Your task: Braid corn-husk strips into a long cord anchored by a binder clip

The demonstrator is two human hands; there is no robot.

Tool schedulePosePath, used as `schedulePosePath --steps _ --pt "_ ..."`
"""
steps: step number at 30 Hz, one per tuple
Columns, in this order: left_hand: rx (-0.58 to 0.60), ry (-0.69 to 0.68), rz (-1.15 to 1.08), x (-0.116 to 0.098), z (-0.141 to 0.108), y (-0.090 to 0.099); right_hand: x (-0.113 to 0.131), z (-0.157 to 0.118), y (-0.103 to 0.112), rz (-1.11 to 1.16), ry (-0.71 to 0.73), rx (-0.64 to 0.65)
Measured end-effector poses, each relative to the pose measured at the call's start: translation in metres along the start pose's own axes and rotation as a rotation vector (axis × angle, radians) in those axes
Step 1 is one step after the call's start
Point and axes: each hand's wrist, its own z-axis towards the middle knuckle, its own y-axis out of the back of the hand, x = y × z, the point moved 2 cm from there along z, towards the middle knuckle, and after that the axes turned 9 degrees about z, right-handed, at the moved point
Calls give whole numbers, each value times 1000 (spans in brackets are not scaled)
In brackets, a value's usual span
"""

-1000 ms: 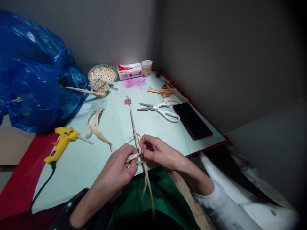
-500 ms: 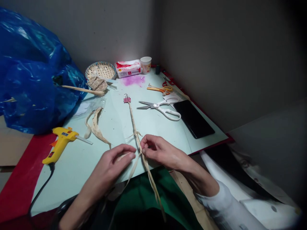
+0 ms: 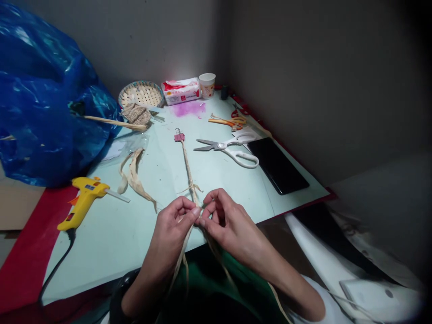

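A pale braid of dried plant fibre (image 3: 188,170) runs down the table toward me, its far end gripped by a pink binder clip (image 3: 179,137). Short ends stick out sideways partway along it. Both hands meet at the braid's near end. My left hand (image 3: 173,231) pinches strands there between thumb and fingers. My right hand (image 3: 226,220) is closed on the strands from the other side, thumb and fingertips together. Loose strands hang below the hands over the table edge, in front of a green cloth. The exact crossing point is partly hidden by my fingers.
White-handled scissors (image 3: 224,146) lie partly open beside a black phone (image 3: 278,165). A yellow glue gun (image 3: 84,198) and dried strips (image 3: 135,175) are at left, near a blue plastic bag (image 3: 50,103). Behind stand a woven basket (image 3: 141,95), tissue pack (image 3: 182,91) and paper cup (image 3: 207,85).
My left hand has moved right onto the braid and now pinches its strands. The right hand has shifted slightly downward. Some hanging strands have spread to either side.
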Motion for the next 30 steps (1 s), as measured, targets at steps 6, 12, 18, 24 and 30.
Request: schedulePosePath --steps 6,12,18,24,30 --pt "65 43 -45 3 3 1 0 7 6 55 -39 75" --pt "79 24 -44 8 5 4 -1 9 7 11 -17 54" --pt "117 60 -39 9 6 5 -3 9 2 -63 -10 31" --pt "125 30 -46 8 4 6 1 7 2 5 -5 70" --pt "144 95 -42 8 4 8 3 10 9 -23 28 86"
